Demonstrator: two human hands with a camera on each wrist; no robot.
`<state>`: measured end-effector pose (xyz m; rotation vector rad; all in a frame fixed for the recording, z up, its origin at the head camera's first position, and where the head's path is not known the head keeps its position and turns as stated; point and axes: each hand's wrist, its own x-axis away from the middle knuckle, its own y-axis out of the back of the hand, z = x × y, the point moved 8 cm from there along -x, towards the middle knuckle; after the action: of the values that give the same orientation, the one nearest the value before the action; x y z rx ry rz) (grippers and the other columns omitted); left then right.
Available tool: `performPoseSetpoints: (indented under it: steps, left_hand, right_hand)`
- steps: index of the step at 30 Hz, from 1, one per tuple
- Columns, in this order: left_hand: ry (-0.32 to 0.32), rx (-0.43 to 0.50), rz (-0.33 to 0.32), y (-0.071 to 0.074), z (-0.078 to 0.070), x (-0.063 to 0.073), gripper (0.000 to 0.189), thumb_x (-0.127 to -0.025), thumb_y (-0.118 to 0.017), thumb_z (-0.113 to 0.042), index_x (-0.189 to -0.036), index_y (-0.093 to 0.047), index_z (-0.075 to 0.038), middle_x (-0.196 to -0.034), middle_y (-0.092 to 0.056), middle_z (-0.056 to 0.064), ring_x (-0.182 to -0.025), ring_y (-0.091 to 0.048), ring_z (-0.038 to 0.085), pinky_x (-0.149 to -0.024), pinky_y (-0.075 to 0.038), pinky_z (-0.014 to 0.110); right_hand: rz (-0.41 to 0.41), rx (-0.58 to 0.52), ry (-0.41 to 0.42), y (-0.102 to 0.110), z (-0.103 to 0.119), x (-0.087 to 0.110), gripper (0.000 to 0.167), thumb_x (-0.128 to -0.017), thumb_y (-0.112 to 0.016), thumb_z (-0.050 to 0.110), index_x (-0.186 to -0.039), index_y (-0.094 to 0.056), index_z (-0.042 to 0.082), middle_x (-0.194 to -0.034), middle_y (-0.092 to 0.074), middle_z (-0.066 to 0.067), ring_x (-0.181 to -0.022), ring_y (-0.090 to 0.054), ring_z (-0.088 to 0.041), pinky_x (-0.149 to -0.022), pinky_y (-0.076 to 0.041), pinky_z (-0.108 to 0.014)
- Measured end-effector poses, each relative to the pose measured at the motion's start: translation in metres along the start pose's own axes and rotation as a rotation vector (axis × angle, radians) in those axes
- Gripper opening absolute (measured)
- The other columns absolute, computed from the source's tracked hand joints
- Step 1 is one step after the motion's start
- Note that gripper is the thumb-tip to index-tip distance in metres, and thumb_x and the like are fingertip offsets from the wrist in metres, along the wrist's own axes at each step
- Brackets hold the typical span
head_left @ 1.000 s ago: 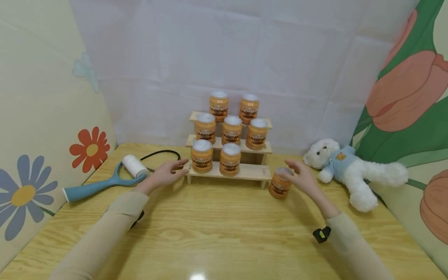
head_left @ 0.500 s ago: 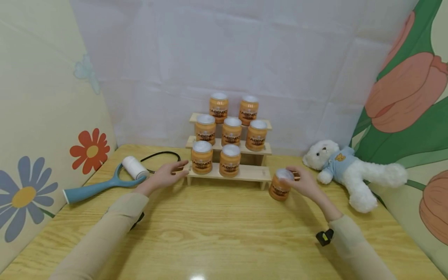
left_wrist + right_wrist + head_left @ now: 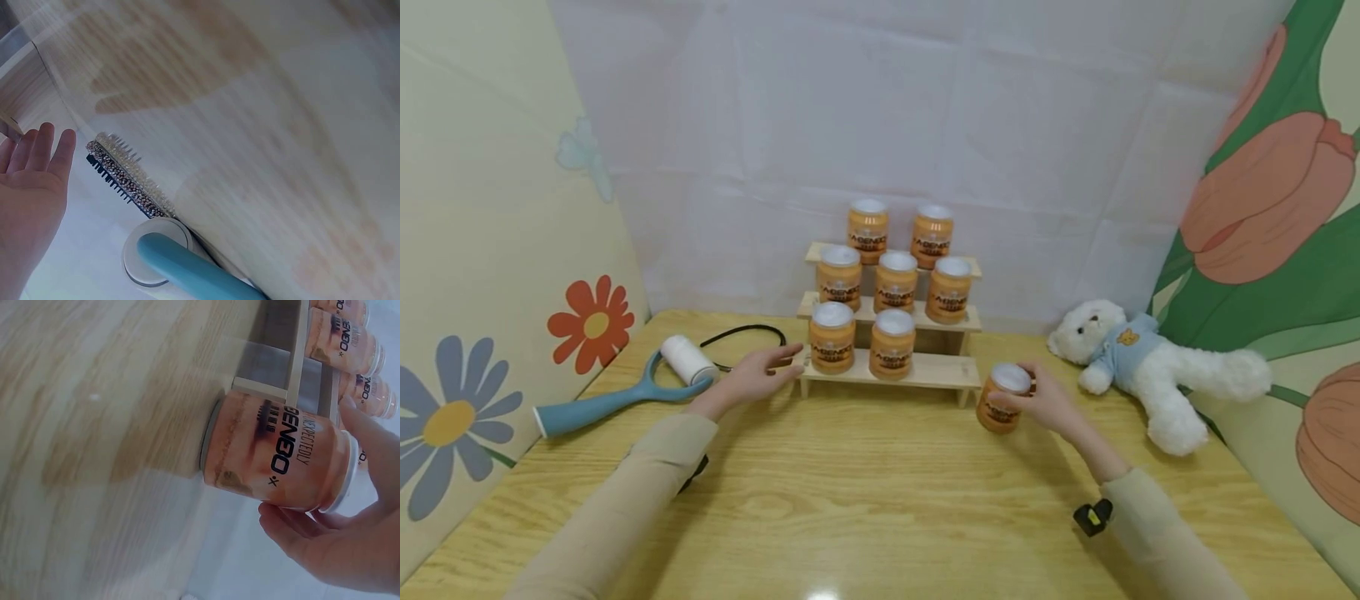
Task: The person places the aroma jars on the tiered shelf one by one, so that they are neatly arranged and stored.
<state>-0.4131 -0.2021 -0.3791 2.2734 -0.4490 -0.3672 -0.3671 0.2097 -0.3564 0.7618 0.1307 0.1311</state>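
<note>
An orange can [image 3: 1000,400] with a silver lid stands upright on the table, just off the right end of a three-step wooden rack [image 3: 943,370]. My right hand [image 3: 1048,400] grips it near the top. In the right wrist view the thumb lies on one side of the can [image 3: 281,450] and the curled fingers on the other. My left hand [image 3: 752,377] holds nothing. Its fairly straight fingers [image 3: 40,150] reach to the left end of the rack's lowest step; whether they touch it I cannot tell. Several matching cans [image 3: 892,346] stand on all three steps.
Left of my left hand lies a lint roller [image 3: 688,358] with a blue handle. Behind it is a black hairband [image 3: 745,326] with beads and comb-like teeth. A white teddy bear [image 3: 1138,350] in a blue top lies beyond my right hand. Patterned walls stand at both sides.
My right hand has moved in around the can beside the rack and its fingers have closed on it. The can still stands in about the same place. My left hand has stayed put.
</note>
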Motion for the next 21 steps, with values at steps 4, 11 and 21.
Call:
performPoseSetpoints:
  steps: [4,11,21]
  left_hand:
    - [-0.006,0.001,0.006,-0.0003,-0.0012,0.0002,0.061,-0.099,-0.047,-0.037,-0.146,-0.031,-0.002,-0.148,-0.033,0.021,-0.130,-0.040,0.041,-0.105,-0.037,0.056]
    - [0.016,0.000,0.009,0.0023,0.0016,0.0018,0.063,-0.099,-0.045,-0.039,-0.147,-0.029,-0.003,-0.150,-0.031,0.021,-0.131,-0.038,0.042,-0.106,-0.035,0.056]
    - [0.000,-0.004,0.007,-0.0006,0.0007,-0.0010,0.062,-0.099,-0.047,-0.037,-0.146,-0.031,-0.001,-0.148,-0.033,0.021,-0.130,-0.040,0.042,-0.105,-0.037,0.056]
  right_hand:
    - [-0.035,0.013,-0.023,0.0004,-0.0004,0.0007,0.072,-0.082,-0.072,0.041,-0.130,-0.040,-0.003,-0.119,-0.052,-0.024,-0.104,-0.056,-0.033,-0.077,-0.053,-0.038]
    - [-0.007,-0.005,-0.004,-0.0028,0.0028,0.0015,0.064,-0.081,-0.073,0.040,-0.125,-0.046,0.001,-0.117,-0.055,-0.021,-0.102,-0.057,-0.032,-0.073,-0.053,-0.034]
    - [0.001,-0.020,0.022,-0.0066,0.0047,0.0088,0.065,-0.078,-0.075,0.041,-0.128,-0.052,0.005,-0.119,-0.059,-0.017,-0.104,-0.060,-0.031,-0.074,-0.056,-0.033]
